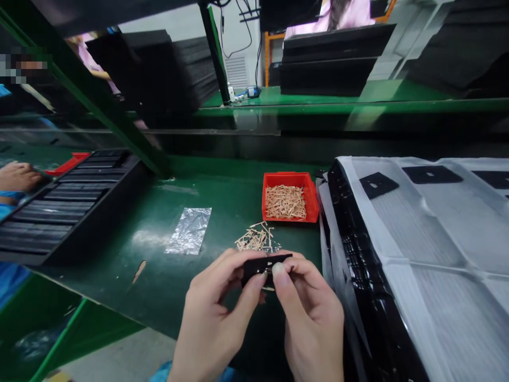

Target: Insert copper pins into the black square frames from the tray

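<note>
As the head view shows, the left hand [214,305] and right hand [314,313] grasp a small black piece [251,267] between their fingers, raised over the counter [226,185], near loose pale strips [254,240]. Judged to be close thumb work at its openings, the operation calls for steady, light pressure; detail beneath the thumbs cannot be determined.

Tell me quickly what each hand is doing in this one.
Left hand: closed on the small black piece, thumb on its face.
Right hand: closed on the same piece, thumb pressed to it.
</note>
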Available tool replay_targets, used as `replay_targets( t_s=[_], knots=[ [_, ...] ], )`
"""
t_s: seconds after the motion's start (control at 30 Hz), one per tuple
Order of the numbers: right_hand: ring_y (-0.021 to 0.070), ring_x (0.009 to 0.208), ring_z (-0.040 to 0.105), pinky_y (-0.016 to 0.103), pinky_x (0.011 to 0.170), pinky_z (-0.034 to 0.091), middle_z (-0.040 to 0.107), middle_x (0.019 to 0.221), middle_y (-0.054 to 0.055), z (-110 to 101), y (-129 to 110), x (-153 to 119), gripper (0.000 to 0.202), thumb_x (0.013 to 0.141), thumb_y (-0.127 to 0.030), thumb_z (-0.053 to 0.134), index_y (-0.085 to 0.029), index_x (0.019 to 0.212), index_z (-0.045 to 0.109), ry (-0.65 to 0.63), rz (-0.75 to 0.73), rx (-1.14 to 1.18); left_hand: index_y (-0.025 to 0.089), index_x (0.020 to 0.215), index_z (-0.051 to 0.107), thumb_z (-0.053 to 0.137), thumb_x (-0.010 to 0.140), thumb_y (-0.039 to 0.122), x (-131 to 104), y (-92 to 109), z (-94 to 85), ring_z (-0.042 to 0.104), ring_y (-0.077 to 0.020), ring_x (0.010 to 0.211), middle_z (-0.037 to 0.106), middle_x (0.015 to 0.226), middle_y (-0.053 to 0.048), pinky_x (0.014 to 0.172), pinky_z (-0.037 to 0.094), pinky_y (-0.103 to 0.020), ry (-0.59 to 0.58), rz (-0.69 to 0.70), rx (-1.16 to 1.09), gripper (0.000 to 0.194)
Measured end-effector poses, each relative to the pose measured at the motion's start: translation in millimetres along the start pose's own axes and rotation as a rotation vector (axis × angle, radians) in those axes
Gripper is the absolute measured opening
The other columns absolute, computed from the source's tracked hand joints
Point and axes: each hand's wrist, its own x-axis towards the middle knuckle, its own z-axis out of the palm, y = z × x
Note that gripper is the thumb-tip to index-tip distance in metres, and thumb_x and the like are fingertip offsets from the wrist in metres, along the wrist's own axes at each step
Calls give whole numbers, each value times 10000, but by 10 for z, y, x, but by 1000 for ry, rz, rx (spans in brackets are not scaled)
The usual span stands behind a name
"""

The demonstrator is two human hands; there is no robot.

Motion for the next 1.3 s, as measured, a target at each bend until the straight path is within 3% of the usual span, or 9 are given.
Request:
replay_targets(
  t_s=[0.17, 0.33, 0.57, 0.83, 1.07, 1.3],
  knots=[
    [129, 831, 778, 160, 706, 629, 774, 939, 7, -57, 5, -6, 64, 933, -266, 797, -250, 872, 784, -5, -35, -65, 337, 1126, 821, 702, 960, 107, -11, 30, 30, 749, -95, 719, 803, 1004, 33, 663, 638, -139, 18, -13, 15, 307],
    [153, 882, 812, 179, 781, 650, 822, 932, 13, -16, -28, -31, 56, 918, -241, 789, -255, 863, 785, 77, -87, -112, 391, 1147, 811, 684, 965, 80, -17, 47, 59, 765, -99, 760, 807, 1022, 59, 682, 625, -151, -10, 13, 60, 382],
    [171, 999, 770, 267, 930, 636, 801, 1022, 19, 96, -74, -90, 83, 932, -296, 770, -252, 864, 749, 172, 50, -57, 339, 1109, 799, 687, 948, 57, -11, 51, 57, 760, -126, 827, 776, 1009, 38, 717, 627, -189, 5, 47, 90, 344],
    [190, 986, 750, 300, 902, 639, 792, 1007, 44, 87, -85, -86, 107, 931, -316, 768, -240, 857, 754, 179, 55, -76, 324, 1067, 825, 697, 930, 76, -4, 67, 110, 762, -169, 829, 796, 1011, 3, 651, 623, -218, 63, 70, 75, 311],
    [157, 966, 743, 253, 885, 622, 787, 1002, 5, 85, -91, -91, 112, 933, -327, 773, -264, 845, 744, 180, 65, -49, 317, 1093, 812, 685, 982, 125, -9, 102, 109, 759, -167, 822, 793, 1072, -19, 651, 636, -223, 26, 24, 110, 255],
    [204, 954, 758, 345, 899, 645, 773, 1011, 34, 57, -62, -104, 162, 928, -387, 790, -244, 867, 745, 166, 75, 2, 332, 1088, 824, 665, 964, 100, 11, 119, 181, 771, -171, 804, 824, 1097, -9, 587, 626, -208, 50, 29, 21, 308]
  ],
)
